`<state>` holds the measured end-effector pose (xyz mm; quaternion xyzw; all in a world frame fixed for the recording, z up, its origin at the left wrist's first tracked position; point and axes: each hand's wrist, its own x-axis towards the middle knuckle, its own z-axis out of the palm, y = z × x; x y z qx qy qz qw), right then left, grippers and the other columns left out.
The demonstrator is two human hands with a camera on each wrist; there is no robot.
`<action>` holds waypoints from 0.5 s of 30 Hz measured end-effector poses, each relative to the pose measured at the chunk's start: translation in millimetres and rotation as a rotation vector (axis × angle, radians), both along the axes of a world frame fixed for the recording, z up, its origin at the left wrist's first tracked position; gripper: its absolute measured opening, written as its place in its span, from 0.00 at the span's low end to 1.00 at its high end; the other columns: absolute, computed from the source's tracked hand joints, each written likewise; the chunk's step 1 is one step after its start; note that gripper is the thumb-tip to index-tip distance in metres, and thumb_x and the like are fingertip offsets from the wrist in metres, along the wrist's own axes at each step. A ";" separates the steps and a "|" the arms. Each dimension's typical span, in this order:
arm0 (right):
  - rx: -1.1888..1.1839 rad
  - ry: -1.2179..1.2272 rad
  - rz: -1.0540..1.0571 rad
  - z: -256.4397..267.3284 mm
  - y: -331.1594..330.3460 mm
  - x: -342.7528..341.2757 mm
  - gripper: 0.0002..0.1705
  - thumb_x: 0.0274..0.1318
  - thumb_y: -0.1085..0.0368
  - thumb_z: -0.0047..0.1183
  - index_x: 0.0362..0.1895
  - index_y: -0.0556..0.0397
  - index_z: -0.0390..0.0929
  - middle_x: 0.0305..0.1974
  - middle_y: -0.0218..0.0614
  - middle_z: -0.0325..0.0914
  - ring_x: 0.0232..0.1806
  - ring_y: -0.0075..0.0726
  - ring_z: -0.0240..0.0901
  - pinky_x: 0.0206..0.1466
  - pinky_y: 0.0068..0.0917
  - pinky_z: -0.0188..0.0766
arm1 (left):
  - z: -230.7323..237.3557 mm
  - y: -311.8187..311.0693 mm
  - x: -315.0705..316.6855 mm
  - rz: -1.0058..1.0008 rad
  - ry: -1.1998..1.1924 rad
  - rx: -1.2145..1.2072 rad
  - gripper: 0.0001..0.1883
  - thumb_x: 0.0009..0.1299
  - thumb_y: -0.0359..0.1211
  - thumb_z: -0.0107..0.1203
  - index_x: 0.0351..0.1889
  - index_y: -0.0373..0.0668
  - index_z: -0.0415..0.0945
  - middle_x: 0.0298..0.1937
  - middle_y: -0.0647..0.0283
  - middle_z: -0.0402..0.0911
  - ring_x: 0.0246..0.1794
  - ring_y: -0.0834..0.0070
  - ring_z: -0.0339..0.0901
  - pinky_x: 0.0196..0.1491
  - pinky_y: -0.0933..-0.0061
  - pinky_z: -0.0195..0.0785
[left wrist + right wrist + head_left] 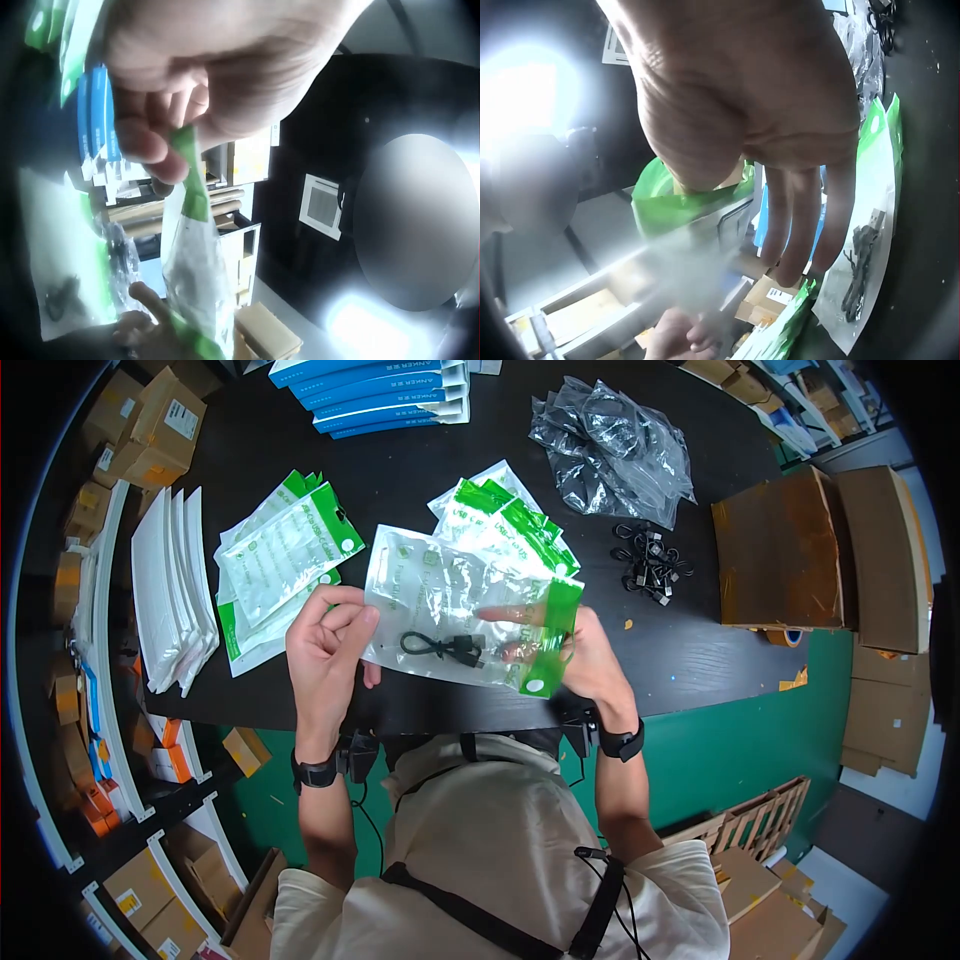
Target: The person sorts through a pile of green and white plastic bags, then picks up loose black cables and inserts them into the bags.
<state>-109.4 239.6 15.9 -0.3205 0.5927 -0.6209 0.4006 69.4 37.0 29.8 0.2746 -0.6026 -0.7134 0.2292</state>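
Observation:
A clear bag with a green end [450, 595] spans both hands in the head view, with a short black cable [442, 648] inside. The left hand [328, 645] pinches the bag's left edge between thumb and fingers. At the green end, the right hand [597, 665] grips the bag, some of its fingers showing through the plastic. The right wrist view has the right hand [742, 97] holding the green edge, its other fingers stretched out. In the left wrist view, the left hand [217, 75] pinches a green strip.
Green-ended bags lie in a left pile [285, 560] and a middle pile [500, 510]. White envelopes [175, 590], blue boxes [375, 395], grey plastic bags [612, 450] and black cables [650, 565] are on the black table. Beyond its right side stands a cardboard box [780, 550].

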 end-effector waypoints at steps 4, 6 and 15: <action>0.052 0.257 0.072 1.9 -9.1 0.9 0.24 0.49 0.73 0.68 0.54 0.57 0.83 0.45 0.38 0.84 0.39 0.28 0.78 0.44 0.31 0.77 | 5.2 5.5 -5.5 0.074 -0.072 -0.132 0.06 0.74 0.24 0.57 0.45 0.34 0.72 0.35 0.60 0.86 0.17 0.86 0.74 0.16 0.85 0.63; 0.043 0.326 0.041 -5.5 -10.5 2.6 0.28 0.44 0.71 0.71 0.55 0.53 0.84 0.44 0.39 0.84 0.39 0.30 0.79 0.44 0.32 0.76 | 3.5 5.8 -6.1 0.086 -0.085 -0.181 0.06 0.74 0.24 0.56 0.45 0.33 0.73 0.36 0.60 0.86 0.18 0.86 0.75 0.17 0.85 0.64; 0.078 0.250 0.052 -16.6 -14.7 12.5 0.26 0.45 0.70 0.71 0.53 0.52 0.85 0.43 0.33 0.84 0.45 0.25 0.76 0.47 0.32 0.74 | 8.1 11.0 -7.2 0.103 -0.083 -0.280 0.06 0.74 0.24 0.56 0.46 0.32 0.75 0.38 0.60 0.86 0.27 0.86 0.79 0.20 0.85 0.71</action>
